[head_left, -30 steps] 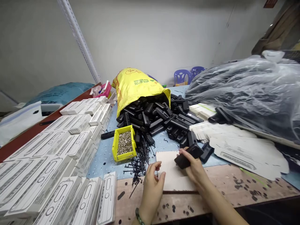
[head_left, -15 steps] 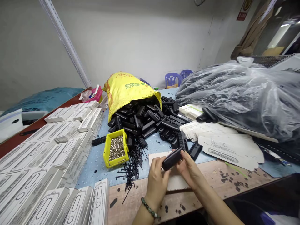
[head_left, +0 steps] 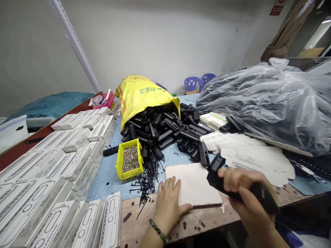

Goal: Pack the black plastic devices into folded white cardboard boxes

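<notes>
My left hand [head_left: 169, 201], with a beaded bracelet at the wrist, lies with fingers stretched over the left edge of a white board [head_left: 198, 184] at the table's front. To the right of the board, my right hand [head_left: 245, 193] is wrapped round a long black tool [head_left: 263, 198] with a thick, rounded rear end; motion blur hides its exact kind. Its front end is close to black plastic pieces [head_left: 204, 153] beside the board. Beyond the board, a heap of similar long black pieces [head_left: 165, 129] spills from a yellow sack [head_left: 144, 94].
A yellow bin [head_left: 119, 165] of small metal screws stands left of the board, beside loose black strips [head_left: 148, 175]. White printed boxes [head_left: 33, 206] fill the left side. Flat cartons [head_left: 258, 158] and a large clear plastic bag [head_left: 271, 100] lie to the right.
Both hands held a black plastic piece over the board before. Now the left hand is lowered onto the board, and the right has moved rightward, holding a black tool.
</notes>
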Available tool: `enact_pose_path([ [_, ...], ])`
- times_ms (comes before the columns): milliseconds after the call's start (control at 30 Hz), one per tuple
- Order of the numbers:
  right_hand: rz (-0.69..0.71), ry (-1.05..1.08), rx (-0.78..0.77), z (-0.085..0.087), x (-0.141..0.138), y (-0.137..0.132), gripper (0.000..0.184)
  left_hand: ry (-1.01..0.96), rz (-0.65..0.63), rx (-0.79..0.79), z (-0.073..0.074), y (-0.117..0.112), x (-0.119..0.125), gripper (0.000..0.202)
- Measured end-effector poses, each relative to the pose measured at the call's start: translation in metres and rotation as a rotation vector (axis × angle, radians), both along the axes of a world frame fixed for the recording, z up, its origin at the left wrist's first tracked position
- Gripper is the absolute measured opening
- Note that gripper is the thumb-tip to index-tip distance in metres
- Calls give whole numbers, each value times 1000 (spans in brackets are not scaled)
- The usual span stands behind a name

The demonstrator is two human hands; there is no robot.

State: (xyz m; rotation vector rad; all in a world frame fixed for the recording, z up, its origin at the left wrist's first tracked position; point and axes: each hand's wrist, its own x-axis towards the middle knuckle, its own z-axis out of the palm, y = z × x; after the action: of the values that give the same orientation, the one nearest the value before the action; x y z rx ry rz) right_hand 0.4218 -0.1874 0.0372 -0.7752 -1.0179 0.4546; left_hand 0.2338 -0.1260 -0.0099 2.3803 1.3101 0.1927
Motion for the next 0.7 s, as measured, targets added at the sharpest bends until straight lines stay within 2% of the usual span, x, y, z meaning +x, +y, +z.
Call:
enact_pose_path([
  [33, 42, -74, -23, -7, -4, 0, 19, -3, -1, 3, 0, 1, 0, 81],
  [100, 154, -70, -212, -30, -10, 5, 20, -18, -2, 3, 0, 1, 1, 79],
  [167, 191, 151, -369, -54, -13, 17, 23, -57, -17, -3, 2, 1, 1, 77],
  [267, 141, 507, -403, -72, -8, 34, 28, -194, -77, -3, 5, -3, 6, 71],
  [367, 123, 731, -367, -67, -1, 43, 31, -359, -101, 4, 7, -7, 18, 60],
  [500, 195, 934, -368, -54, -4, 44, 34, -472, -67, -19, 8, -11, 37, 49],
  [633, 242, 1010, -369, -50, -18, 42, 30, -518, -32, -62, 10, -11, 46, 41],
  [700, 275, 972, -407, -51, -13, 39, 28, -540, -32, -99, 11, -7, 43, 39],
])
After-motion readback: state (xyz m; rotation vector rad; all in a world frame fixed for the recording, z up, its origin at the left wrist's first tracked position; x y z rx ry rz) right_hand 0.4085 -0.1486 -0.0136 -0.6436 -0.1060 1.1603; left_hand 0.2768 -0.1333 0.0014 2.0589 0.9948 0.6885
